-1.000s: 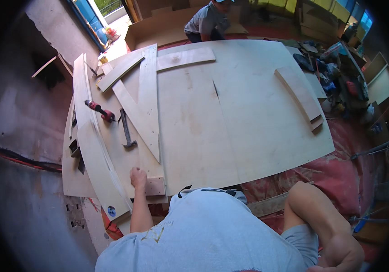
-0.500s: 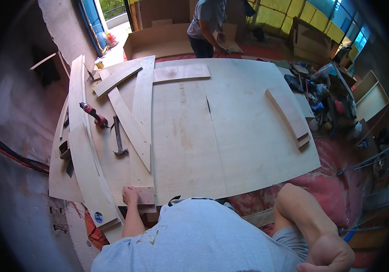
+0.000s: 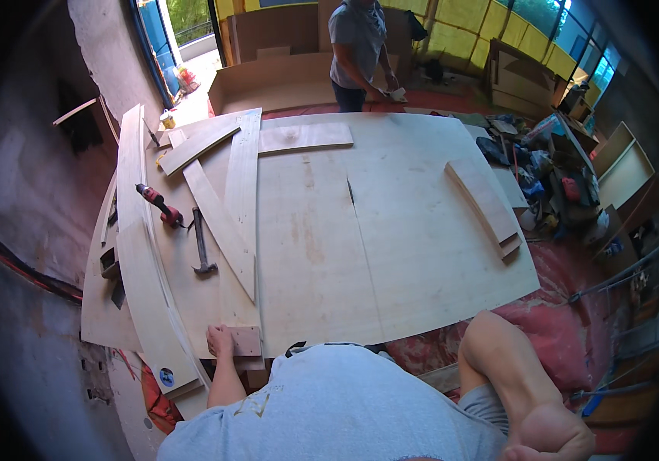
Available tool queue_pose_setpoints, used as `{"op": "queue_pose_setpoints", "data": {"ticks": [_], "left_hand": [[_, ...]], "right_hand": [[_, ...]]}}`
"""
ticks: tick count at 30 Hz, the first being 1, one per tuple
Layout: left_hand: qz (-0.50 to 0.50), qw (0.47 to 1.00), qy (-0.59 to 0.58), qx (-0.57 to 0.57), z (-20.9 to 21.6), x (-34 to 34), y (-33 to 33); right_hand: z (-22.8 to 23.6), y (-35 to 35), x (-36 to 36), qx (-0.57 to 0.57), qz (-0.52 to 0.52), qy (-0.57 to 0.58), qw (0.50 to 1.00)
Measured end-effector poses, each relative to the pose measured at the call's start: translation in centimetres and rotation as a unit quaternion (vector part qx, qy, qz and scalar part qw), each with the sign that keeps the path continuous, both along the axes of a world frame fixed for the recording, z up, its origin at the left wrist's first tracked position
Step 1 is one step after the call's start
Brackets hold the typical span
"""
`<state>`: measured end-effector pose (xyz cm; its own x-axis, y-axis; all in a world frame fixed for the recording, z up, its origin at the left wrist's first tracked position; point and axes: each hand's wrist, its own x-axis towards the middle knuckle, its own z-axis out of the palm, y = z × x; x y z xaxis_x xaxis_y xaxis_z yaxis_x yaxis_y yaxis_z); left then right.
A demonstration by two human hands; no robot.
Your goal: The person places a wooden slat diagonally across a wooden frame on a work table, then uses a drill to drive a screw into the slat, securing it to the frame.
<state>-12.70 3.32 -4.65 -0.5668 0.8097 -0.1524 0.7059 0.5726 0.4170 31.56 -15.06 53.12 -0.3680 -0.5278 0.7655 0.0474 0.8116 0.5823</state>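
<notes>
My left hand (image 3: 220, 340) is at the near edge of the plywood table (image 3: 314, 269), its fingers bent over the left end of a small wooden block (image 3: 247, 343). The block lies on the foot of a long upright board (image 3: 242, 165). Bent back toward my body at the lower right, my right hand (image 3: 551, 432) is partly cut off by the picture's edge, its fingers mostly hidden. Left of the long board lie a claw hammer (image 3: 201, 242), a red and black cordless drill (image 3: 162, 206) and a diagonal wooden strip (image 3: 218, 219).
Long boards (image 3: 139, 230) run along the table's left side. A short board (image 3: 306, 137) lies at the far edge, stacked strips (image 3: 483, 207) at the right. Behind the table stands another person (image 3: 356, 54). Bags and tools (image 3: 552, 173) are heaped at the right.
The view has tilted up slightly, so the table sits lower in it. My left hand stays on the block. The person behind the table is more upright, holding something pale.
</notes>
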Motion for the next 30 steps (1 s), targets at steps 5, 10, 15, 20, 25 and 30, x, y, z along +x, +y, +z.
{"op": "queue_pose_setpoints", "data": {"ticks": [5,10,15,20,25,30], "left_hand": [[-0.003,1.000,-0.002,-0.006,0.5,0.7,0.4],[-0.005,1.000,0.005,-0.009,-0.1,0.0,0.1],[0.007,1.000,0.005,-0.008,-0.9,-0.3,0.4],[0.005,1.000,-0.004,-0.003,-1.2,-0.5,0.5],[0.004,1.000,-0.005,-0.011,-0.3,-0.1,0.6],[0.003,1.000,0.004,-0.013,0.4,-0.3,0.4]], "right_hand": [[0.0,-0.1,0.3,0.003,0.025,-0.007,1.000],[-0.1,0.3,0.5,-0.011,0.062,-0.005,0.998],[-0.4,0.2,0.8,0.007,0.050,0.013,0.999],[-0.6,0.3,1.0,-0.002,0.053,-0.002,0.999],[-0.6,-0.3,1.2,-0.049,0.042,-0.006,0.998],[-0.7,0.3,1.2,-0.075,0.046,0.017,0.996]]}}
